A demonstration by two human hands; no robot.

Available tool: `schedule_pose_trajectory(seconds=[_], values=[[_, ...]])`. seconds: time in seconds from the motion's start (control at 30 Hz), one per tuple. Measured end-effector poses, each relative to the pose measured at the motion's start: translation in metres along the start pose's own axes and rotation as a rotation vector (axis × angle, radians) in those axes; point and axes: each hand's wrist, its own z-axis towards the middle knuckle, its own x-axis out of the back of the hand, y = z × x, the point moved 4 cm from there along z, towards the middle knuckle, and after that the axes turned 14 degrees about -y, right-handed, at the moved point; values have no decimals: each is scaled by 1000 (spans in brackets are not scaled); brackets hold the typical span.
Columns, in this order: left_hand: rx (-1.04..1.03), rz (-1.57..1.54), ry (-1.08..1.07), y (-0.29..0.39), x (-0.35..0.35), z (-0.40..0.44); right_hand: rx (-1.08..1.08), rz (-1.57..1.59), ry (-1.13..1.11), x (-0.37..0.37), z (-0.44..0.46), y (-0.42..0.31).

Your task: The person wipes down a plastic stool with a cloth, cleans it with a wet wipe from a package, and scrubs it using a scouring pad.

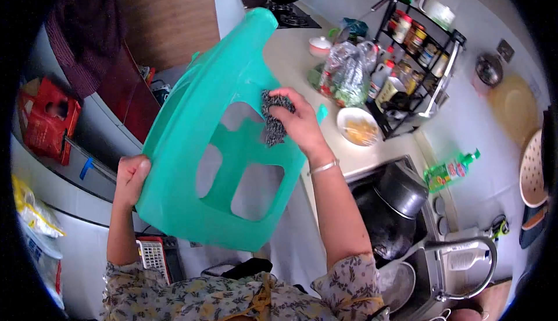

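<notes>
A large green plastic frame (pixel 174 199) with wide rounded openings is held up, tilted, in front of my body. My left hand (pixel 131 180) is closed around its left edge, thumb on the near face. In my right hand (pixel 297 120) is a crumpled, speckled dark grey scrubbing cloth (pixel 274 124). The cloth is pressed against the frame's right side, beside the upper opening. A bracelet circles the right wrist. The fingers of my left hand behind the edge are hidden.
On the right, a sink (pixel 427 219) holds a dark pot (pixel 401 190). The counter (pixel 296 48) carries a bowl under plastic wrap (pixel 357 128), bagged vegetables (pixel 349 74) and a black spice rack (pixel 415 59). Green dish soap (pixel 450 171) stands by the wall. A red bag (pixel 49 120) hangs left.
</notes>
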Motion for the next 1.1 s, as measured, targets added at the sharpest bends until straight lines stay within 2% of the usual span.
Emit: schedule_pose_trajectory(seconds=[0.03, 0.1, 0.13, 0.17, 0.2, 0.27, 0.33, 0.4, 0.47, 0.57, 0.6, 0.63, 0.67, 0.7, 0.83, 0.87, 0.97, 1.03, 1.07, 1.1], values=[[-9, 8, 15, -8, 12, 2, 5, 7, -9, -1, 25, 3], [-40, 35, 48, -32, 34, 10, -63, 390, -131, -6, 72, 12], [-79, 59, 74, -43, 45, 10, -54, 397, -155, -12, 92, 10], [-26, 65, 86, -55, 52, 13, -55, 261, -185, -17, 111, 6], [-84, 154, 49, -51, 53, 8, -47, 124, -215, -24, 121, 0], [-19, -24, -45, -65, 61, 22, -4, 116, -237, -39, 155, 6], [78, -108, -49, -57, 57, 54, 75, -34, -245, -62, 179, 3], [142, -440, 22, -70, 51, 80, 127, -83, -279, -92, 201, 18], [424, -688, 163, -79, 51, 103, 186, -121, -304, -115, 216, 20], [468, -781, 375, -118, 43, 121, 221, -177, -269, -138, 228, 26], [462, -770, 399, -114, 41, 130, 343, -206, -147, -143, 228, 26], [452, -821, 521, -111, 37, 138, 462, -234, -13, -147, 230, 26], [445, -877, 644, -111, 32, 144, 521, -236, -28, -155, 229, 20], [410, -899, 669, -116, 27, 153, 566, -233, -50, -164, 226, 17], [345, -959, 862, -145, 25, 162, 578, -336, -49, -186, 240, 31], [274, -978, 828, -153, 30, 162, 578, -340, -55, -188, 253, 45], [341, -994, 877, -169, 45, 170, 489, -317, 66, -182, 302, 96], [331, -1001, 878, -200, 53, 181, 223, -112, 81, -177, 347, 130], [321, -1008, 877, -218, 61, 189, 230, -124, 89, -185, 361, 130], [313, -1019, 865, -233, 70, 200, 329, -283, 5, -199, 366, 120]])
